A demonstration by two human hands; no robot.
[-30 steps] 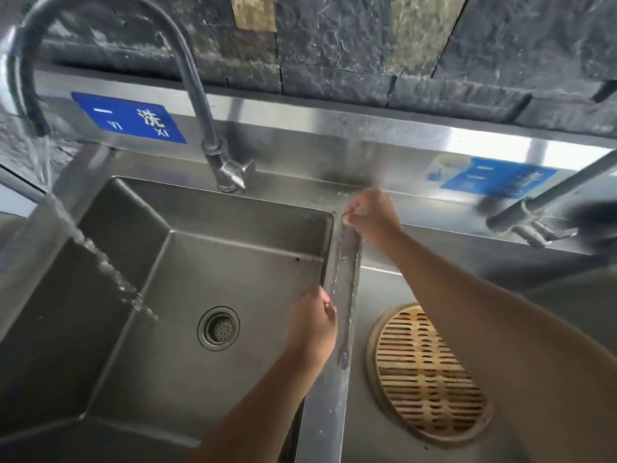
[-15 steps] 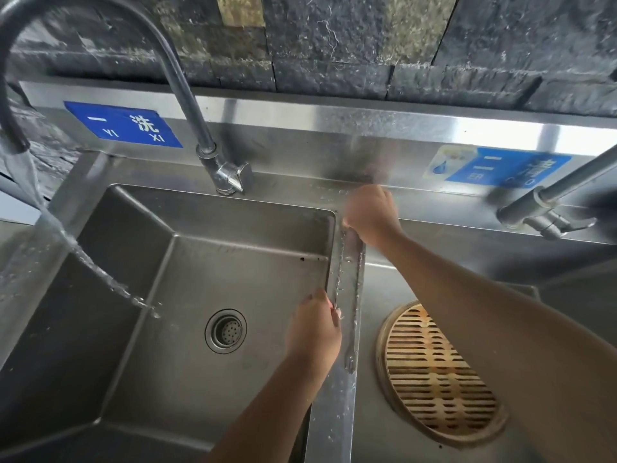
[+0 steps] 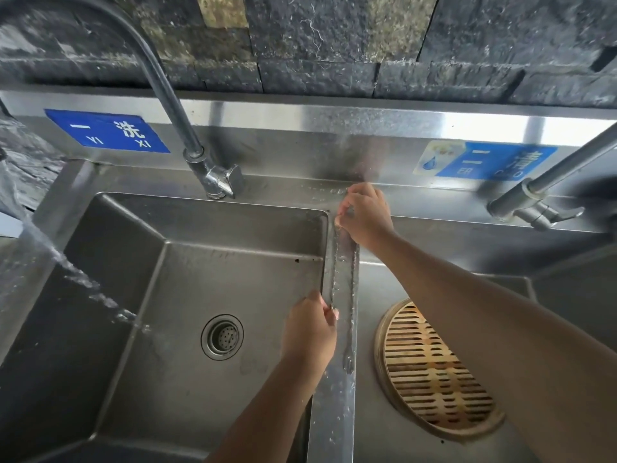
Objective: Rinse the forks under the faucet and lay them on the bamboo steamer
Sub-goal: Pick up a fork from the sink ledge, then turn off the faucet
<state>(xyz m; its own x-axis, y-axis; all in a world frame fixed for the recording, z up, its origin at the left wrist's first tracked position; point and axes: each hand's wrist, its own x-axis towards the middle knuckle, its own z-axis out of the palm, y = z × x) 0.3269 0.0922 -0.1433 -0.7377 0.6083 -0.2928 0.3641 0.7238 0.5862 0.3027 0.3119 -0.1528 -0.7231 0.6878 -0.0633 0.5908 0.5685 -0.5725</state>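
Note:
Two long metal forks lie lengthwise on the wet steel divider between the two sinks. The left fork is pinched at its near end by my left hand. My right hand curls its fingers over the far ends of both forks. The right fork reaches nearer, tines toward me. A round bamboo steamer sits in the right basin, with nothing on it. The left faucet arches to the left, and its water stream falls into the left basin, away from the forks.
The left basin has a drain strainer at its centre. A second faucet stands at the back right. Blue labels are stuck on the steel backsplash below a dark stone wall.
Only the view has shifted slightly. Both hands stay at the ends of the forks on the divider, and the water keeps running.

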